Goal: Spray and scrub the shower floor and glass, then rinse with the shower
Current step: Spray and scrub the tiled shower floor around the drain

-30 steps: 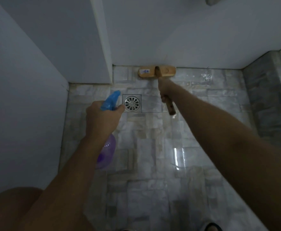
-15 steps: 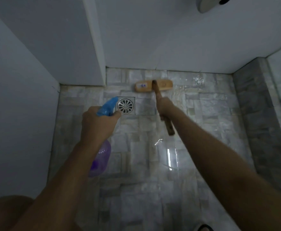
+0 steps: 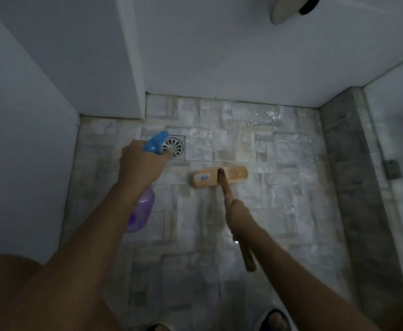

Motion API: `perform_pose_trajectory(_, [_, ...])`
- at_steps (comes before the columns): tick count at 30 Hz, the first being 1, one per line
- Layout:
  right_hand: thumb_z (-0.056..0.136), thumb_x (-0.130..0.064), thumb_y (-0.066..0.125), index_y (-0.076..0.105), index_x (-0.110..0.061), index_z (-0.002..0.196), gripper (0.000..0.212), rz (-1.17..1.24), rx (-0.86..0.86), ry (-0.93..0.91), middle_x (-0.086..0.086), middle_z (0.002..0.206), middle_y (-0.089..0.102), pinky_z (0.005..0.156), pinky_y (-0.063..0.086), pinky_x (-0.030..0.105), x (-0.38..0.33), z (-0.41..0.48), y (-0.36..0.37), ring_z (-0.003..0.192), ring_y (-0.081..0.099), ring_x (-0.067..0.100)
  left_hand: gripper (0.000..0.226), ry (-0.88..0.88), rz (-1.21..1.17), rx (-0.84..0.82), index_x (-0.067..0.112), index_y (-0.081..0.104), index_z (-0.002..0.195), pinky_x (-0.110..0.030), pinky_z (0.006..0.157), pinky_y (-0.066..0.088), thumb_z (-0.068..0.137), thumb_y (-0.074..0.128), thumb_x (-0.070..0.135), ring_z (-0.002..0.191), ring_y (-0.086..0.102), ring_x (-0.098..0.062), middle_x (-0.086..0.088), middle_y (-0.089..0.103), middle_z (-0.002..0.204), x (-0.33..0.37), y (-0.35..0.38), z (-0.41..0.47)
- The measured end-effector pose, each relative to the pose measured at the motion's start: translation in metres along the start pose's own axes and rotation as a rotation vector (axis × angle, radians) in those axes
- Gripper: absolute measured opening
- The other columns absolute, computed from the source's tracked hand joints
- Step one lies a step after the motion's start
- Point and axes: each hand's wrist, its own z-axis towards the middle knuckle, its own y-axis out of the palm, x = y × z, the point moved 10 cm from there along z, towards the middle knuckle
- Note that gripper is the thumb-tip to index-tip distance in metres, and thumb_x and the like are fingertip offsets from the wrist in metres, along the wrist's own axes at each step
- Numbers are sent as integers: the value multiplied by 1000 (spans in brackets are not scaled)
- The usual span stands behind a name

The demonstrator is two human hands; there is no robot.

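Shower floor [image 3: 279, 211]: pale stone tiles, wet and shiny in my view, with walls on three sides.
Brush [image 3: 205, 178]: its wooden head lies flat on the floor mid-stall, just right of the drain [image 3: 175, 147] and nearer me; the handle slants back towards me.
Right hand [image 3: 240, 216]: I have the fingers curled round the handle partway up, and its end sticks out behind.
Left hand [image 3: 140, 163]: it grips the neck of the spray bottle [image 3: 144, 206], with the blue nozzle over the drain and the purple body hanging below my wrist.
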Motion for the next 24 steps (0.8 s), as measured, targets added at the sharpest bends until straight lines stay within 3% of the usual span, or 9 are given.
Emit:
perform_pose_trajectory(2, [104,-57,24,49,-15,99,49,-4,-30,79,10,94,58,43,50,34,33,-25,9,74,61,29,37,13,44,-13,13,72,79,-50,70,63,70,82,47,70,72,-31,-10,74,75,2,6,-1])
perform_pose_trajectory(6, [103,-58,22,51,-13,111,55,30,-33,69,11,97,59,38,48,31,60,-44,13,75,62,30,40,33,149,-79,13,73,79,-48,73,63,70,80,52,72,72,-31,-9,74,76,-1,31,-17])
perform_pose_trajectory(10, [105,-51,28,50,-14,95,45,288,-57,133,10,83,57,42,49,31,94,-58,17,59,56,23,38,89,297,-247,9,71,79,-50,76,62,75,82,45,79,72,-35,-15,74,80,6,90,-42])
perform_pose_trajectory(13, [105,-51,30,52,-12,87,48,368,-62,159,10,71,57,49,55,37,119,-67,22,52,58,24,36,102,332,-357,12,71,78,-47,76,62,70,87,44,71,70,-31,-12,74,77,14,124,-56])
perform_pose_trajectory(17, [105,-53,27,50,-9,87,52,587,28,306,11,64,55,45,49,32,171,-81,6,44,55,22,59,218,419,-501,20,77,86,-42,74,62,47,81,64,66,69,-20,-4,72,74,31,181,-75])
perform_pose_trajectory(20, [105,-52,25,50,-9,95,51,694,112,418,11,69,53,44,47,30,202,-88,-9,45,50,21,62,292,493,-584,24,78,96,-37,75,60,54,76,69,72,70,-20,-3,72,74,38,220,-97])
perform_pose_trajectory(24, [103,-57,28,53,-9,105,54,694,114,506,12,83,56,44,47,28,228,-94,-15,55,52,22,40,293,483,-494,13,65,67,-34,64,55,72,78,50,73,71,-29,-7,67,68,43,254,-111])
